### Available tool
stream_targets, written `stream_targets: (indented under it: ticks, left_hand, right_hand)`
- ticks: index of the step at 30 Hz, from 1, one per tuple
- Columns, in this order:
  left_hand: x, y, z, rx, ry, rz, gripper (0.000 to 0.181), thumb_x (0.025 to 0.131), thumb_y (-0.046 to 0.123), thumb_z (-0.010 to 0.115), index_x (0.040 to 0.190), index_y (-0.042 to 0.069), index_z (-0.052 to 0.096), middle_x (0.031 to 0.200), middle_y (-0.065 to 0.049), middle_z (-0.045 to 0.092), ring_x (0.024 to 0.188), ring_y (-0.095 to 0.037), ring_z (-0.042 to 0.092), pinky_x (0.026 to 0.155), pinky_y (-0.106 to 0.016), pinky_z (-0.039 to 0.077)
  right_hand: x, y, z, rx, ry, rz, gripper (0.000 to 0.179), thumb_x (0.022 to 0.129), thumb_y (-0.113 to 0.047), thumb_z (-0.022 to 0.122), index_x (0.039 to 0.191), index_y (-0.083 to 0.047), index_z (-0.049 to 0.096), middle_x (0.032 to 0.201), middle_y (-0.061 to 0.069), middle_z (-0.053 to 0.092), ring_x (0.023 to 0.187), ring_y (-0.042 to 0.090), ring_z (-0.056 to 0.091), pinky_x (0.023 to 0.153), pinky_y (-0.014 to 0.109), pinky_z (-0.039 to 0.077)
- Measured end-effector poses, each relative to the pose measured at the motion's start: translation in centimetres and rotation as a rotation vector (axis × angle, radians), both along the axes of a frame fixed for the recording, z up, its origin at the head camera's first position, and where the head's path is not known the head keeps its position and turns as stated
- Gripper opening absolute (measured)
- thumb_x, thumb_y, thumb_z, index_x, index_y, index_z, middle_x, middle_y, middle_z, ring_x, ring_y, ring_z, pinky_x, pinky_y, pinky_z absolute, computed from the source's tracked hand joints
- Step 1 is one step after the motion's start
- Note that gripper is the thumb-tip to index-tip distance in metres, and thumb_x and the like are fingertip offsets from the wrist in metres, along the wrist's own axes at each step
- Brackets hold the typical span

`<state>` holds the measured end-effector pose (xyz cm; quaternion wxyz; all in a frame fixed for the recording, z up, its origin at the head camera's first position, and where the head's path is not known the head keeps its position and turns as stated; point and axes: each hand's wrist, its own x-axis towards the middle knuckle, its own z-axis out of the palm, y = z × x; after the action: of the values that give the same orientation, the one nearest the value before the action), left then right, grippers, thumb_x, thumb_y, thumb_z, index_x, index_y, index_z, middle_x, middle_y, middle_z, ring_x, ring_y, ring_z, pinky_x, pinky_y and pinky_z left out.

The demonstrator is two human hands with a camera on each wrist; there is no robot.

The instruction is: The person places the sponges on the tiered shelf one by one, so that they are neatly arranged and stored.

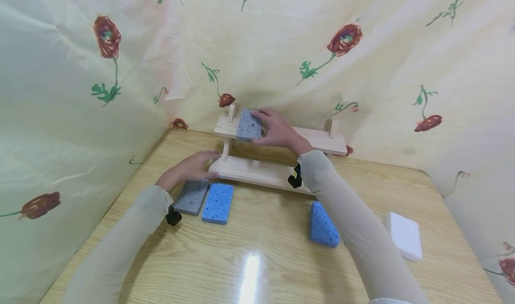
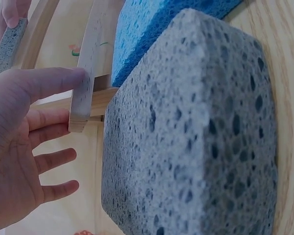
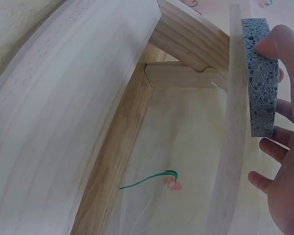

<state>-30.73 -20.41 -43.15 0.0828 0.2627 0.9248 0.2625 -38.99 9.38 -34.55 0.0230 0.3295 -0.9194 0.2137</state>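
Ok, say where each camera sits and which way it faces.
Head: worn there, facing forward and down at the wooden rack; left hand, right hand, sleeves show.
Left wrist: worn there, facing the left hand holding the rack; right hand top left.
Right wrist: worn there, facing the right hand gripping a gray sponge.
Both wrist views share that sponge.

Upper shelf (image 1: 318, 139): top sponge (image 1: 247, 125) at the left end, right hand (image 1: 277, 129) on its right side!
Lower shelf (image 1: 257, 172): left hand (image 1: 195, 166) at the left end.
Table (image 1: 277, 255): out front, left sponge (image 1: 192, 197), middle sponge (image 1: 218, 203) beside it; over right, right sponge (image 1: 322, 225), then block (image 1: 404, 236).
Curtain (image 1: 261, 49): behind both shelves.
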Motion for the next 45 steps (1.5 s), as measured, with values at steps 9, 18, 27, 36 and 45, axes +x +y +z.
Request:
stream_targets:
  ticks: [9,18,27,36,45]
  left_hand:
    - [-0.20,0.12,-0.34,-0.004,0.008,0.001,0.070,0.094,0.029,0.072,0.150,-0.003,0.045,0.158,-0.024,0.042,0.148,-0.042,0.037,0.123,-0.055,0.030]
    - [-0.21,-0.06,-0.24,-0.005,0.024,-0.007,0.069,0.094,0.026,0.072,0.149,-0.005,0.045,0.157,-0.026,0.043,0.147,-0.044,0.038,0.123,-0.056,0.031]
    - [-0.15,0.09,-0.14,-0.009,0.008,-0.007,0.069,0.095,0.027,0.072,0.150,-0.005,0.044,0.157,-0.026,0.042,0.148,-0.044,0.037,0.123,-0.057,0.030]
    - [-0.13,0.06,-0.03,-0.008,0.015,-0.011,0.069,0.095,0.027,0.071,0.149,-0.006,0.045,0.156,-0.027,0.043,0.147,-0.045,0.038,0.122,-0.058,0.031]
    - [-0.06,0.17,0.23,-0.019,0.008,-0.009,0.070,0.094,0.027,0.073,0.149,-0.006,0.046,0.156,-0.026,0.043,0.147,-0.044,0.038,0.122,-0.057,0.031]
  right_hand:
    - [-0.46,0.09,-0.41,-0.007,-0.099,-0.022,0.093,0.078,-0.041,0.079,0.158,-0.018,0.039,0.163,0.014,0.033,0.146,0.034,0.034,0.120,0.056,0.032]
    - [-0.71,-0.15,-0.45,0.029,-0.113,-0.034,0.092,0.080,-0.042,0.076,0.160,-0.022,0.035,0.167,0.011,0.028,0.151,0.035,0.028,0.122,0.058,0.029]
    - [-0.66,-0.11,-0.34,0.087,-0.107,-0.031,0.094,0.082,-0.048,0.071,0.162,-0.023,0.029,0.169,0.011,0.023,0.154,0.036,0.023,0.121,0.062,0.025]
    - [-0.56,-0.07,-0.05,0.115,-0.127,-0.037,0.094,0.082,-0.051,0.069,0.163,-0.024,0.027,0.171,0.010,0.017,0.156,0.038,0.017,0.122,0.066,0.020]
    - [-0.25,-0.16,0.18,0.110,-0.130,-0.032,0.095,0.082,-0.050,0.068,0.163,-0.024,0.026,0.172,0.010,0.015,0.156,0.038,0.015,0.123,0.065,0.019]
